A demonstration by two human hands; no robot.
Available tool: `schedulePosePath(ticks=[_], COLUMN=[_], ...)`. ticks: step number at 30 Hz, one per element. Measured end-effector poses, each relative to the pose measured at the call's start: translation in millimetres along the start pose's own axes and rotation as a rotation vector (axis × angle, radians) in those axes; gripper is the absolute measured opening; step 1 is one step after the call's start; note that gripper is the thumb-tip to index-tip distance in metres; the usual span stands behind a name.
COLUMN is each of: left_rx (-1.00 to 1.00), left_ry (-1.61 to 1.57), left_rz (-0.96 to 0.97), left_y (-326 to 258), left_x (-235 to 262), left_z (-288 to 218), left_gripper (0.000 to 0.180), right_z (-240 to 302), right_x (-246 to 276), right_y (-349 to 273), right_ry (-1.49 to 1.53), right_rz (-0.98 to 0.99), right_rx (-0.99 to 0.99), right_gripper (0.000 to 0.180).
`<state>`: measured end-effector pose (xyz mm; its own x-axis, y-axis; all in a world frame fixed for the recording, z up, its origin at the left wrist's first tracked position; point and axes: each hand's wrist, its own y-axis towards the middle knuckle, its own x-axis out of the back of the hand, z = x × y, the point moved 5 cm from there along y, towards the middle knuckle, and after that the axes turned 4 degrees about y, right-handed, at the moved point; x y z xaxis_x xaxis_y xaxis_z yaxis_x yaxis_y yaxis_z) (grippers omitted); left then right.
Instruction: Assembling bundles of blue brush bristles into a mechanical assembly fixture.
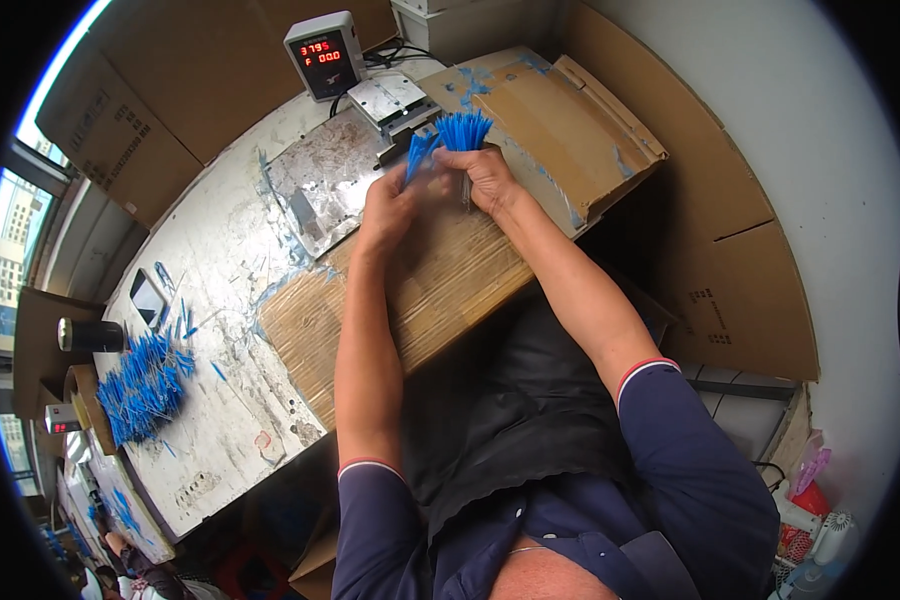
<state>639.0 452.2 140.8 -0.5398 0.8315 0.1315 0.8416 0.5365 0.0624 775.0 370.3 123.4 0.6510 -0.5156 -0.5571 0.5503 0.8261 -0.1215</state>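
Note:
My right hand (485,178) grips a bundle of thin blue sticks (462,130), their ends fanned upward. My left hand (390,205) holds a smaller bunch of blue sticks (418,155) right beside it. Both hands hover over a scratched metal plate (320,190) and a small metal press block (395,100) at the far side of the worktable. A sheet of brown cardboard (440,290) lies under my forearms.
A grey box with a red digital display (325,55) stands behind the press. A heap of loose blue sticks (142,385) lies at the table's left end, next to a dark phone (147,298) and a black cylinder (90,335). Cardboard boxes (570,130) line the right side and the back.

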Motion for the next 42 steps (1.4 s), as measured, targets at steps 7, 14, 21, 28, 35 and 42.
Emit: schedulePosePath(ticks=[7,14,21,28,35,42], left_rx=[0.124,0.065,0.04,0.022,-0.035,-0.139], left_ry=[-0.217,-0.281,-0.203,-0.087,-0.029,-0.099], left_rz=[-0.164,-0.33,-0.398,-0.403,-0.458,-0.761], left_y=[4,7,1,4,2,4], left_x=[19,26,30,33,36,58], left_z=[23,14,4,10,17,23], left_gripper=[0.016,0.015,0.023,0.029,0.025,0.027], right_z=[3,-5,-6,-9,-16,-4], right_x=[-18,-26,-55,-53,-39,-21], right_y=[-18,-23,-33,-32,-34,1], right_ry=[-0.025,-0.069,-0.275,-0.455,-0.162,-0.312], right_rz=[0.012,-0.031,-0.024,-0.04,-0.107,-0.289], right_rx=[0.008,0.001,0.01,-0.013,-0.035,-0.024], right_gripper=[0.014,0.018,0.025,0.023,0.01,0.01])
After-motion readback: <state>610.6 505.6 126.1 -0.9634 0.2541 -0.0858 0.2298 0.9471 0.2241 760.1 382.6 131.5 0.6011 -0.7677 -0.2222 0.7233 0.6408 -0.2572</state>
